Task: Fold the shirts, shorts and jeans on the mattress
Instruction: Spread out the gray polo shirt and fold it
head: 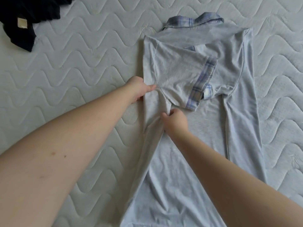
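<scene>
Quilted in wavy stitching, the pale mattress [73, 66] carries a light grey shirt [205, 122] lying flat right of its middle, plaid collar toward the far edge. The left hand [138, 89] pinches the folded side edge; the right hand [175, 120] grips bunched cloth below the plaid-cuffed sleeve. Pulling both taut should straighten the soft, thin knit's crease. Dark clothing [24, 18] sits at the far left corner.

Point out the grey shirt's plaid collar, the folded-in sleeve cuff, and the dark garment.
plaid collar [193, 20], head view, on its left half.
sleeve cuff [202, 79], head view, mid plaid band.
dark garment [24, 12], head view, on its bunched middle.
</scene>
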`<state>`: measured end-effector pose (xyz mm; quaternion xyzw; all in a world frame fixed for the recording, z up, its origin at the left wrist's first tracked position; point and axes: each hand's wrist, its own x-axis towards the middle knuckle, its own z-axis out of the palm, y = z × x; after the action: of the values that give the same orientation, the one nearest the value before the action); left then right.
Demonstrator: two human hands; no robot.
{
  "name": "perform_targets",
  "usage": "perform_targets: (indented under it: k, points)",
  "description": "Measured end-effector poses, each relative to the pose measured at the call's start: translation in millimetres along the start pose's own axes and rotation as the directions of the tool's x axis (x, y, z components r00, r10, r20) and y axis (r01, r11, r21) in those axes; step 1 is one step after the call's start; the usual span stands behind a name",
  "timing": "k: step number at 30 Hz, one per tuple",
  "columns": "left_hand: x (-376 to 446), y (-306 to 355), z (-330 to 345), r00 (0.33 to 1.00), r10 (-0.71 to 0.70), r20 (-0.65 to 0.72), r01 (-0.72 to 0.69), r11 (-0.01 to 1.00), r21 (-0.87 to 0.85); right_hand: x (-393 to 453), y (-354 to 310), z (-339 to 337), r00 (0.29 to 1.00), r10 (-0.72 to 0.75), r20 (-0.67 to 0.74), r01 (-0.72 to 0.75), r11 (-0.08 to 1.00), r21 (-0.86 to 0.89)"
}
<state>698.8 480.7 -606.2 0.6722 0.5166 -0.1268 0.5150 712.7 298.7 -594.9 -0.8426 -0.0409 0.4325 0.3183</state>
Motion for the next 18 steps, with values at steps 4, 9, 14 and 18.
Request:
perform_targets:
  k: [4,9,14,18]
  points:
    - [-17.8,-12.2,5.5,0.999,-0.006,0.036,0.010,0.994,-0.113,-17.2,7.9,5.1,0.981,0.025,0.194,-0.075,0.964,0.255]
    - [-50.7,-38.6,12.0,0.961,-0.150,0.233,0.190,0.969,-0.160,-44.3,26.9,19.9,0.923,0.034,0.383,-0.182,0.916,0.358]
    - [-74.6,-69.3,16.4,0.956,-0.144,0.256,0.214,0.938,-0.273,-59.4,46.4,27.3,0.905,0.004,0.424,-0.203,0.882,0.425]
    - [-83.3,-82.2,27.1,0.982,-0.080,0.168,0.129,0.944,-0.302,-64.0,52.2,29.5,0.936,0.063,0.346,-0.196,0.910,0.365]
